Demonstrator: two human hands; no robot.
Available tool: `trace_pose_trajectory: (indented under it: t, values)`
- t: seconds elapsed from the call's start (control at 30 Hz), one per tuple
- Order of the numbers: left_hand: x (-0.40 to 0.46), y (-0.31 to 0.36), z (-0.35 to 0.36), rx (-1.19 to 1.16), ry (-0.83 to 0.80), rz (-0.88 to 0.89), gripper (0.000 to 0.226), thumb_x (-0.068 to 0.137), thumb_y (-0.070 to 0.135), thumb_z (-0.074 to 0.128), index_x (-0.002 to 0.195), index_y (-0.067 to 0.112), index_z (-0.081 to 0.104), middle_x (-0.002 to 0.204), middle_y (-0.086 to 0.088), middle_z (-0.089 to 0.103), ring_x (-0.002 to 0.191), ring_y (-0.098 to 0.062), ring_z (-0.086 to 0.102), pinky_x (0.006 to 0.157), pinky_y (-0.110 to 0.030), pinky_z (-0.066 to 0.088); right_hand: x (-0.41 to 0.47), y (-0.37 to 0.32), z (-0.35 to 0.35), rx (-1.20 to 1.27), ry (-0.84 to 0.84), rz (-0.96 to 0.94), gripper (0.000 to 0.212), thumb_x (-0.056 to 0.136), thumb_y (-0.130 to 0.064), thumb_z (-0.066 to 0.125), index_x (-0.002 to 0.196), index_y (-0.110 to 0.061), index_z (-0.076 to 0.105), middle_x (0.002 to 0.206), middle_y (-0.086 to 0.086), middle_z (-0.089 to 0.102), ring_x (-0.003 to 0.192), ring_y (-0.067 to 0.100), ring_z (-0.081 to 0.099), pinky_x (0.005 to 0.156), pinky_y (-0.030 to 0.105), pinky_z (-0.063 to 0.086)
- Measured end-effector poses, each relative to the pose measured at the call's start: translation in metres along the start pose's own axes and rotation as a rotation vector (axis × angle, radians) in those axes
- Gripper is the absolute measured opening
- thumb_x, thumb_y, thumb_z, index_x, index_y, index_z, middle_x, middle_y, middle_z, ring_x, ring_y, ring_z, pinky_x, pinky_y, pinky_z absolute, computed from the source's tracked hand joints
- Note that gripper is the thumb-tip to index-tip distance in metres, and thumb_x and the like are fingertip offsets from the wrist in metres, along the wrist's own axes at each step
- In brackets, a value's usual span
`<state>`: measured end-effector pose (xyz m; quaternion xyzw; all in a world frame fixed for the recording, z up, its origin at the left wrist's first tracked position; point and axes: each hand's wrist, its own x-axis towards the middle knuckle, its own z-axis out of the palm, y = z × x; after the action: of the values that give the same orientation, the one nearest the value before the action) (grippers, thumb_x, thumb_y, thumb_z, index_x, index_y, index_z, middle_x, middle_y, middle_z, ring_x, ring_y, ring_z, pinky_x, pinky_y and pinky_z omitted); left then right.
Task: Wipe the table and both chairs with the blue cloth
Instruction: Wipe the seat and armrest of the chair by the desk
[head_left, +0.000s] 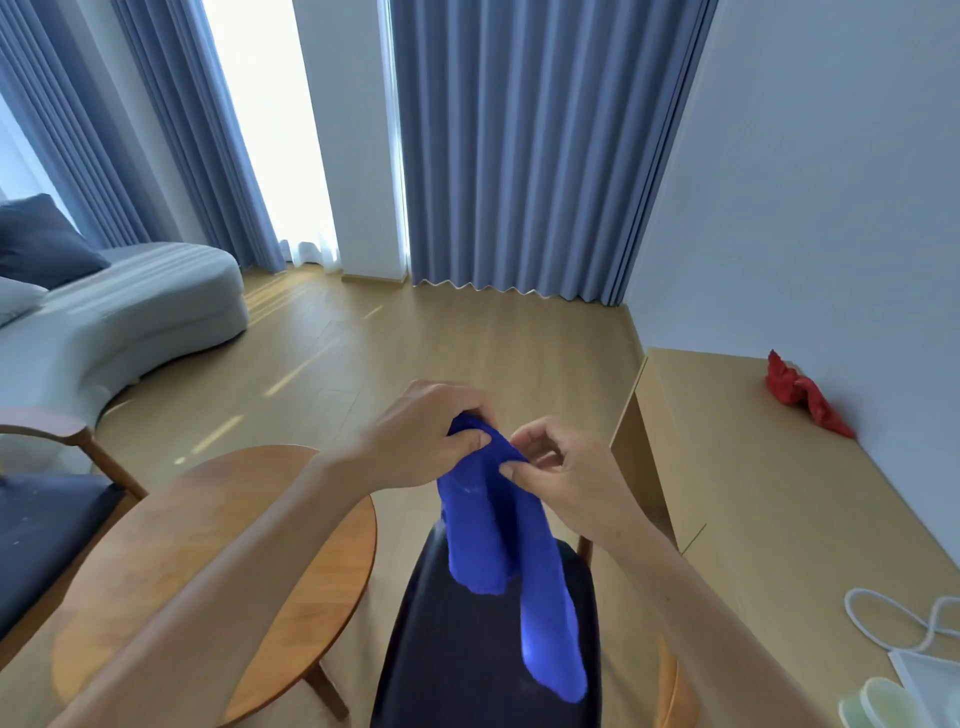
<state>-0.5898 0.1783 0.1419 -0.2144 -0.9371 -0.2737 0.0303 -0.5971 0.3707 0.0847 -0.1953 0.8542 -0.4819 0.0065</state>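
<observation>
1. The left hand (421, 431) is gripping the top of the blue cloth (498, 545), fingers closed around it.
2. The right hand (566, 467) is pinching the cloth's upper edge between thumb and fingertips.
3. The cloth is hanging in two folds above the dark seat of the near chair (467, 649).
4. The round wooden bench (311, 545) is standing just left of that chair.
5. A second chair (47, 519) is sitting at the far left.
6. A red cloth (800, 395) is lying on the long light bench (753, 493) at the right.

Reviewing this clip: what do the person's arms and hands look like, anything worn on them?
Both forearms are bare as far as the view shows, with no sleeves in frame. The left hand and right hand wear no gloves, and no rings, watch or wristband can be seen. No markings show.
</observation>
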Motion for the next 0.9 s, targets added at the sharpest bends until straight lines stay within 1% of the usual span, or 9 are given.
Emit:
trace_pose_trajectory:
  t: [0.17,0.33,0.4,0.47,0.53,0.63,0.77,0.83,0.9]
  values:
    - [-0.002,0.001,-0.011,-0.035,0.027,0.001,0.021,0.089,0.008,0.056,0.086,0.027,0.064,0.086,0.016,0.065,0.085,0.003,0.056,0.072,-0.010,0.041,-0.027,0.043,0.018,-0.206,-0.222,0.078,0.010,0.089,-0.016,0.062,0.093,-0.025,0.063,0.091,-0.011,0.066,0.085,0.004,0.061,0.077,0.019,0.051]
    - [-0.007,-0.010,-0.033,-0.035,0.090,-0.041,0.025,0.089,0.010,0.060,0.082,0.034,0.061,0.085,0.018,0.065,0.085,0.004,0.057,0.070,-0.013,0.039,-0.033,0.058,0.024,-0.201,-0.022,0.127,0.027,0.087,-0.006,0.057,0.075,-0.030,0.055,0.078,-0.010,0.061,0.072,0.003,0.058,0.065,0.013,0.044]
    - [-0.011,-0.011,-0.040,-0.027,0.090,-0.043,0.027,0.089,0.010,0.061,0.080,0.036,0.061,0.083,0.018,0.066,0.085,0.004,0.057,0.069,-0.013,0.039,-0.030,0.053,0.026,-0.136,-0.053,0.094,0.019,0.087,-0.014,0.064,0.095,-0.030,0.058,0.094,-0.016,0.062,0.087,-0.001,0.059,0.076,0.014,0.048]
    - [-0.013,-0.008,-0.043,-0.008,0.072,-0.032,0.028,0.088,0.009,0.061,0.080,0.036,0.061,0.082,0.019,0.066,0.086,0.003,0.057,0.069,-0.013,0.039,-0.024,0.043,0.035,-0.139,-0.151,0.056,0.040,0.087,-0.025,0.068,0.123,-0.028,0.052,0.115,-0.021,0.054,0.104,-0.003,0.053,0.087,0.012,0.044]
    - [-0.014,-0.006,-0.045,-0.003,0.062,-0.022,0.028,0.087,0.009,0.061,0.080,0.036,0.062,0.082,0.019,0.066,0.085,0.002,0.057,0.069,-0.014,0.039,-0.017,0.031,0.046,-0.139,-0.192,0.018,0.053,0.088,-0.025,0.066,0.136,-0.025,0.044,0.123,-0.021,0.047,0.112,-0.002,0.046,0.090,0.008,0.038]
    - [-0.020,-0.006,-0.052,-0.010,0.053,-0.031,0.026,0.087,0.009,0.061,0.083,0.034,0.064,0.084,0.020,0.066,0.086,0.000,0.058,0.070,-0.013,0.042,-0.009,0.025,0.061,-0.125,-0.160,-0.029,0.033,0.092,-0.016,0.060,0.124,-0.020,0.054,0.118,-0.012,0.058,0.102,0.004,0.051,0.080,0.005,0.038]
    - [-0.030,-0.012,-0.059,-0.016,0.006,-0.040,0.024,0.088,0.009,0.061,0.084,0.032,0.065,0.090,0.022,0.065,0.088,0.000,0.057,0.072,-0.009,0.042,-0.009,0.028,0.057,-0.117,-0.243,-0.099,0.019,0.087,-0.025,0.059,0.104,-0.017,0.062,0.099,0.000,0.065,0.091,0.014,0.059,0.080,0.031,0.051]
    - [-0.032,-0.015,-0.059,-0.012,-0.060,-0.024,0.020,0.088,0.016,0.059,0.085,0.035,0.063,0.090,0.021,0.064,0.091,-0.002,0.057,0.074,-0.011,0.040,-0.010,0.014,0.046,-0.018,-0.224,-0.152,0.026,0.087,-0.026,0.063,0.111,-0.028,0.057,0.103,-0.010,0.064,0.096,0.009,0.060,0.082,0.024,0.051]
    - [-0.031,-0.015,-0.056,0.006,-0.121,0.007,0.018,0.087,0.021,0.059,0.085,0.039,0.062,0.091,0.023,0.063,0.097,-0.001,0.052,0.081,-0.013,0.038,-0.008,-0.005,0.036,0.063,-0.066,-0.278,0.033,0.087,-0.017,0.063,0.113,-0.032,0.050,0.104,-0.013,0.061,0.094,0.010,0.060,0.079,0.020,0.051]
